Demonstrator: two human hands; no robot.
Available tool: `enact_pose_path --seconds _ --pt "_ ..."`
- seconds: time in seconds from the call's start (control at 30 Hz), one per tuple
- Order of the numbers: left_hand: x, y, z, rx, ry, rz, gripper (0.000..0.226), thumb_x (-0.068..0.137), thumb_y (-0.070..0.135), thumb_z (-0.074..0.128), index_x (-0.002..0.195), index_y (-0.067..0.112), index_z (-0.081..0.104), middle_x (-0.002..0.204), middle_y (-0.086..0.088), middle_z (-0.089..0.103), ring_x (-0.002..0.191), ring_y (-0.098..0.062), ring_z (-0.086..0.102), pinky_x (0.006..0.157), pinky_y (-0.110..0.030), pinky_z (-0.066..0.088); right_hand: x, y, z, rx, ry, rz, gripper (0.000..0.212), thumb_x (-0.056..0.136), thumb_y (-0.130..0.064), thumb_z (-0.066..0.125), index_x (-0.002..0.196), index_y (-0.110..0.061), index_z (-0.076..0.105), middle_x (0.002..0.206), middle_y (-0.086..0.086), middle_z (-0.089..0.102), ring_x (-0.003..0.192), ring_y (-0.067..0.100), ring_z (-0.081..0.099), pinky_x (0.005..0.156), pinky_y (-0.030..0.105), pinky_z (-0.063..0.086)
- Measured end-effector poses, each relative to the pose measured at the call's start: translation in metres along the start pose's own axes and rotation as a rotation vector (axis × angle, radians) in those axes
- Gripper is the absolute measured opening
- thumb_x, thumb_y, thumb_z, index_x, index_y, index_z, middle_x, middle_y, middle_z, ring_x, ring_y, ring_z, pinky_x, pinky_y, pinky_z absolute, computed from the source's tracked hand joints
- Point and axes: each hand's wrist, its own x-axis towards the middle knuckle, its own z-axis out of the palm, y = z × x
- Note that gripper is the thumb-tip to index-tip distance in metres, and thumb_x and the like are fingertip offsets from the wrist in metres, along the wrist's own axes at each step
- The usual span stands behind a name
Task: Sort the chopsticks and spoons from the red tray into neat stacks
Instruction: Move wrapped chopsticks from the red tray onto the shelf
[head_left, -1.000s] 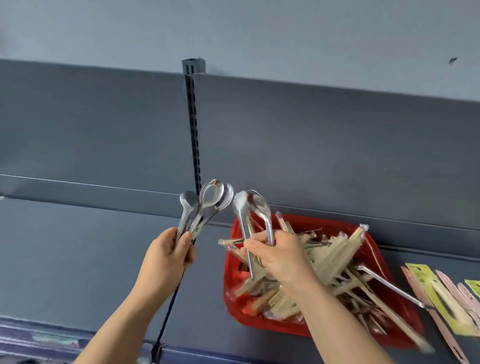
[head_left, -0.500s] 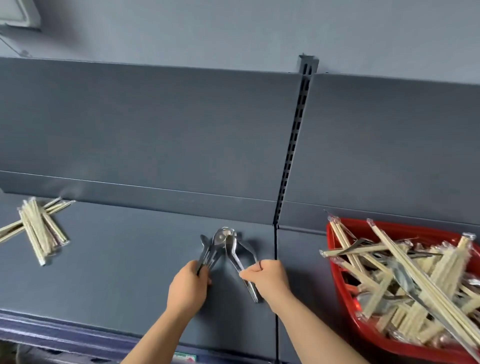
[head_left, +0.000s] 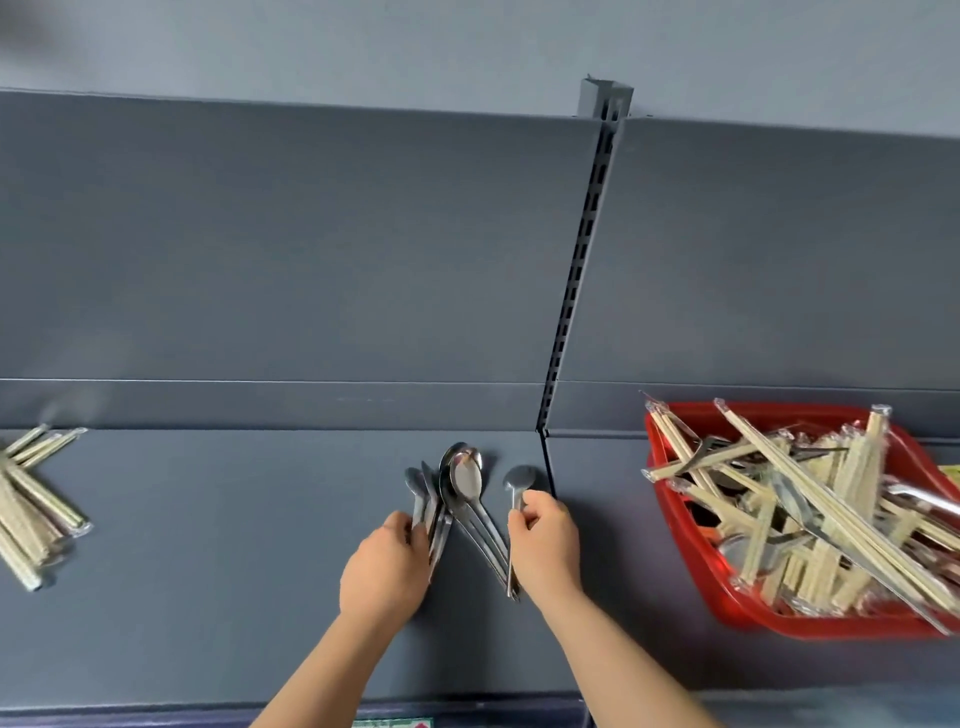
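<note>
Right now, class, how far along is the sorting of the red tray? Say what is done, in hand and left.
Done: a chopstick stack lies far left on the shelf; laid spoons rest between the hands. In hand: the left hand grips a spoon bundle; the right hand pinches a single spoon. Left: the red tray holds a heap of chopsticks and unsorted spoons.

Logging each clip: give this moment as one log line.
left hand grips spoons | right hand pinches single spoon | red tray holds chopsticks

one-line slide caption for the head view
Left hand and right hand grip metal spoons on a grey shelf, between stacked chopsticks and the red tray.
</note>
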Motion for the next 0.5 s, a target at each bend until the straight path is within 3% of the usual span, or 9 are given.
enact_pose_path --seconds 0.13,0.23,0.33,0.43,0.5 --pt "-0.007 0.000 -0.002 0.050 0.021 0.055 0.027 0.098 0.037 0.038 0.086 0.016 0.049 0.096 -0.004 0.054 0.080 -0.025 0.051 0.067 -0.033 0.040 -0.005 0.002 -0.007 -0.053 -0.047 0.015 0.006 0.089 -0.014 0.058 0.086 -0.009 0.057 0.093 0.012 0.055 0.087 0.029 0.052 0.082 0.036 0.044" --pt "-0.013 0.003 -0.006 0.149 0.107 0.105 0.027 0.095 0.037 0.044 0.104 0.016 0.057 0.110 -0.006 0.057 0.099 -0.029 0.050 0.080 -0.035 0.042 -0.009 0.003 -0.023 -0.103 -0.100 0.050 0.030 0.091 -0.024 0.058 0.117 -0.008 0.059 0.115 0.011 0.056 0.108 0.027 0.053 0.095 0.035 0.042" --pt "-0.016 0.017 -0.011 0.073 0.168 0.217 0.028 0.093 0.037 0.050 0.112 0.018 0.059 0.111 -0.005 0.060 0.100 -0.029 0.048 0.080 -0.034 0.040 -0.013 0.001 -0.058 -0.064 -0.093 0.042 0.049 0.094 -0.029 0.057 0.138 -0.012 0.046 0.137 0.006 0.050 0.127 0.020 0.047 0.104 0.029 0.037" --pt "-0.021 0.045 -0.018 -0.127 0.158 0.338 0.022 0.092 0.032 0.057 0.109 0.020 0.064 0.102 0.002 0.061 0.093 -0.023 0.054 0.075 -0.032 0.041 -0.017 0.001 -0.112 0.019 -0.056 -0.010 0.046 0.094 -0.032 0.057 0.137 -0.021 0.048 0.135 -0.004 0.052 0.125 0.012 0.049 0.099 0.024 0.038" --pt "-0.026 0.070 -0.022 -0.235 0.130 0.383 0.019 0.092 0.031 0.058 0.108 0.021 0.064 0.098 0.006 0.062 0.090 -0.017 0.059 0.077 -0.032 0.045 -0.018 0.005 -0.154 0.071 0.006 -0.069 0.025 0.092 -0.031 0.060 0.117 -0.034 0.060 0.117 -0.016 0.060 0.111 0.005 0.055 0.089 0.019 0.043"
